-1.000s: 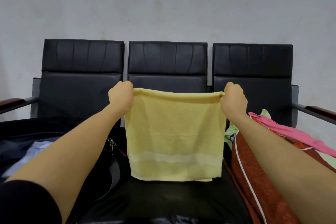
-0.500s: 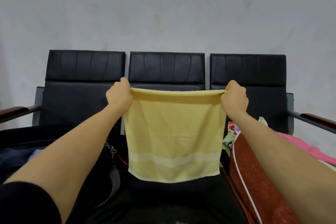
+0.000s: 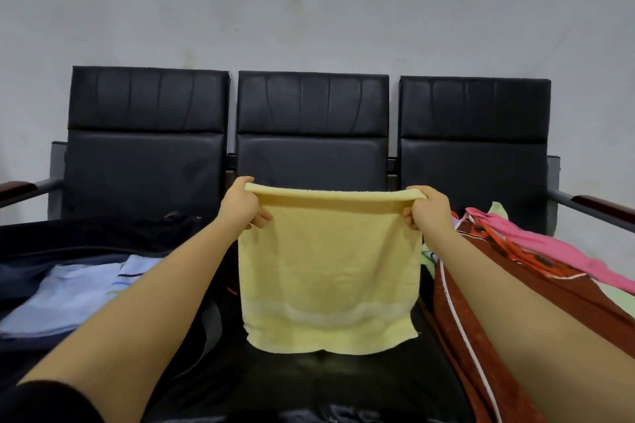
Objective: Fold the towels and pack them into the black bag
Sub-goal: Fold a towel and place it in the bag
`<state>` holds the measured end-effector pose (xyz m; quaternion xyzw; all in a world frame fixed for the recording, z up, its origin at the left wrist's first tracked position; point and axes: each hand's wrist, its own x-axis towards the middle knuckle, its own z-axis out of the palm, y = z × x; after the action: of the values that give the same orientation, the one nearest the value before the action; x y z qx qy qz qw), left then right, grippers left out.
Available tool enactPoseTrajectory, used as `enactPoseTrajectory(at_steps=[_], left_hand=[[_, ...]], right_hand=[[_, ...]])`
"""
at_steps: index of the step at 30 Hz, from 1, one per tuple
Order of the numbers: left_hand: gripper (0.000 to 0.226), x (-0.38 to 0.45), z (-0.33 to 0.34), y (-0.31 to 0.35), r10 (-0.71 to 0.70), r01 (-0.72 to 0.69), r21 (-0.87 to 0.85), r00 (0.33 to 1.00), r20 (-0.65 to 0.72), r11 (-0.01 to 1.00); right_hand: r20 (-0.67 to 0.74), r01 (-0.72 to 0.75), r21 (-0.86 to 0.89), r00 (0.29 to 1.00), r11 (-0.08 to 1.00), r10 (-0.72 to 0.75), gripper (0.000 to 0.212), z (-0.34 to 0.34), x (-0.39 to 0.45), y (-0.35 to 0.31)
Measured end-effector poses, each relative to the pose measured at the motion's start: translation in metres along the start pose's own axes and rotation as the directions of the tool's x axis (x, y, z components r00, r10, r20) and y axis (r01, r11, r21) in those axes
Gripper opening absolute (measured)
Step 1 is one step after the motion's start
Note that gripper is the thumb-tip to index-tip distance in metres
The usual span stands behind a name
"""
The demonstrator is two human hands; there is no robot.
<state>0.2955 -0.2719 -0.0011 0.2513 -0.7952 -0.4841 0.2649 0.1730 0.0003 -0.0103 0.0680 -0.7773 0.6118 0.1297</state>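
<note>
Step in hand: judged to be the folding of the yellow towel [image 3: 330, 271], with packing not yet begun.
Towel position: hangs in the air in front of the middle seat [image 3: 311, 161] of the black bench [image 3: 144, 161], its lower hem just above or brushing the seat cushion; which of the two cannot be told.
Towel axis: the top edge runs level from left to right between the hands; the cloth drops straight below it, pale band near the bottom.
Left hand [image 3: 240, 206]: fingers pinching the top left corner.
Right hand [image 3: 429, 208]: fingers pinching the top right corner.
Deciding relation: both hands stand at equal height and equal reach, one at each end of the top edge, so neither is nearer; a fold would likely bring one corner across to the other.
Black bag [image 3: 51, 244]: lies open on the left seat, on the left hand's side, with light blue cloth [image 3: 79, 295] in it.
Other cloth: a red-brown towel [image 3: 481, 336] and pink cloth [image 3: 536, 247] lie on the right seat.
Risk: judged slight; a corner may slip from a pinch.
</note>
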Motion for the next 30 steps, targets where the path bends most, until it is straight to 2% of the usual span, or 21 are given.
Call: enactPoseTrajectory(at_steps=[2, 7, 9, 12, 17, 20, 23, 26, 30], left_hand=[[0.056, 0.005, 0.010, -0.009, -0.051, 0.055, -0.122, 0.998, 0.037, 0.991], [0.048, 0.031, 0.030, -0.014, -0.140, 0.159, -0.267, 0.986, 0.089, 0.951], [0.046, 0.043, 0.035, -0.009, -0.133, 0.155, -0.319, 0.987, 0.090, 0.935], [0.047, 0.062, 0.040, -0.001, -0.035, 0.044, -0.406, 0.999, 0.030, 0.913], [0.048, 0.084, 0.038, 0.011, 0.092, -0.161, -0.513, 0.983, -0.158, 0.843], [0.045, 0.074, 0.040, 0.004, 0.153, -0.257, -0.515, 0.960, -0.236, 0.818], [0.041, 0.050, 0.049, -0.018, 0.133, -0.266, -0.528, 0.952, -0.276, 0.806], [0.035, 0.026, 0.062, -0.049, 0.009, -0.133, -0.460, 0.965, -0.261, 0.878], [0.030, -0.008, 0.071, -0.084, -0.105, 0.041, -0.207, 0.946, -0.308, 0.978]], right_hand=[[-0.019, -0.015, 0.025, 1.000, 1.000, 0.016, 0.035, 0.005, 0.003, 0.011], [-0.048, -0.005, 0.010, 0.999, 1.000, 0.006, 0.030, 0.022, 0.024, 0.022], [-0.056, -0.028, 0.093, 0.998, 0.995, 0.033, 0.030, 0.031, 0.032, 0.016], [-0.044, -0.040, 0.259, 0.998, 0.965, 0.053, 0.030, 0.041, 0.044, 0.000], [-0.085, 0.042, 0.422, 0.996, 0.905, -0.006, 0.029, 0.048, 0.059, -0.025], [-0.093, 0.093, 0.467, 0.994, 0.879, -0.055, 0.025, 0.047, 0.055, -0.024], [-0.081, 0.048, 0.449, 0.997, 0.892, -0.012, 0.025, 0.049, 0.043, 0.001], [-0.055, -0.066, 0.418, 0.994, 0.906, 0.097, 0.016, 0.045, 0.025, 0.030], [-0.082, -0.164, 0.356, 0.975, 0.920, 0.206, 0.016, 0.039, -0.007, 0.064]])
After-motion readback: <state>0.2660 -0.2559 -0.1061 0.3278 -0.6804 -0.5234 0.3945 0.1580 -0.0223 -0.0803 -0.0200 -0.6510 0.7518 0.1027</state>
